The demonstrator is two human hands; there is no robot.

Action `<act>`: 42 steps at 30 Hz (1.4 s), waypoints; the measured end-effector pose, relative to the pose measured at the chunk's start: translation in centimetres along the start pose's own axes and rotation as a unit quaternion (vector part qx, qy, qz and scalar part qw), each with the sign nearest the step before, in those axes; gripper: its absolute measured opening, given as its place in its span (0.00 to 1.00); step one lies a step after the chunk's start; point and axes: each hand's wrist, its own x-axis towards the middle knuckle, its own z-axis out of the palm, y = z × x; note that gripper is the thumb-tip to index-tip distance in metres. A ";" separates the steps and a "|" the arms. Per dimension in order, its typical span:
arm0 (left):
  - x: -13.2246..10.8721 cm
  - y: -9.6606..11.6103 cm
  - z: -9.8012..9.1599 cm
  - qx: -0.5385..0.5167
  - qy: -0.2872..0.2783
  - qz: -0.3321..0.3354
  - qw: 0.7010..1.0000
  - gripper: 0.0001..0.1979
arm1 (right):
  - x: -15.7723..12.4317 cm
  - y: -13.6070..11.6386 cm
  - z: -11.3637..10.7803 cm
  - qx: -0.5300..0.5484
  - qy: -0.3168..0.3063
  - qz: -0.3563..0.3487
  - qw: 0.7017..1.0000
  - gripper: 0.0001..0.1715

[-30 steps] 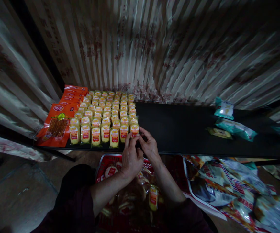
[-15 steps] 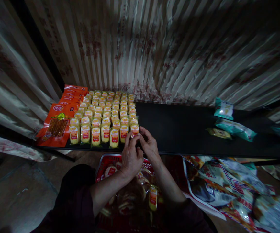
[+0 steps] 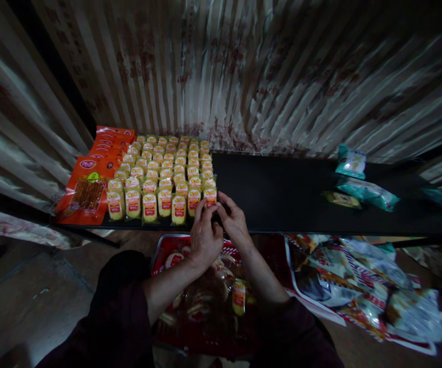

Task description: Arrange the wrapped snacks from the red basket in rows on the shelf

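Observation:
Small yellow snack cakes in clear wrappers with red and white labels (image 3: 164,202) stand upright in tight rows on a black shelf (image 3: 274,197). At the right end of the front row, one wrapped snack cake (image 3: 210,196) is between my hands. My left hand (image 3: 206,237) has its fingers closed at the cake's lower left side. From the right, my right hand (image 3: 234,221) curls its fingers against the same cake, thumb near the left fingertips. The cake's lower edge is partly hidden by my fingers.
Orange snack bags (image 3: 86,186) overlap on the shelf's left end. Teal packets (image 3: 368,193) lie toward the right. Below stand a red basket (image 3: 159,250) of wrapped snacks and a second basket (image 3: 290,255) of larger bags. Striped, wrinkled sheeting (image 3: 205,76) hangs behind.
The camera view has shifted slightly, so the shelf sits higher in the picture. My hands stay at the front-row cake, which now shows a little more above my fingers.

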 end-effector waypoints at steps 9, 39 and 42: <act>0.0 -0.6 0.0 0.007 -0.005 0.020 1.000 0.22 | -0.3 -0.1 0.0 -0.002 0.042 0.010 0.999 0.28; -4.1 -2.1 0.3 0.093 -0.306 -0.043 0.946 0.17 | -10.3 2.4 -4.4 -0.077 -0.017 0.029 0.996 0.18; -5.8 -3.0 1.6 0.124 -0.384 -0.083 0.911 0.15 | -12.6 4.9 -7.0 -0.204 -0.101 0.110 0.968 0.17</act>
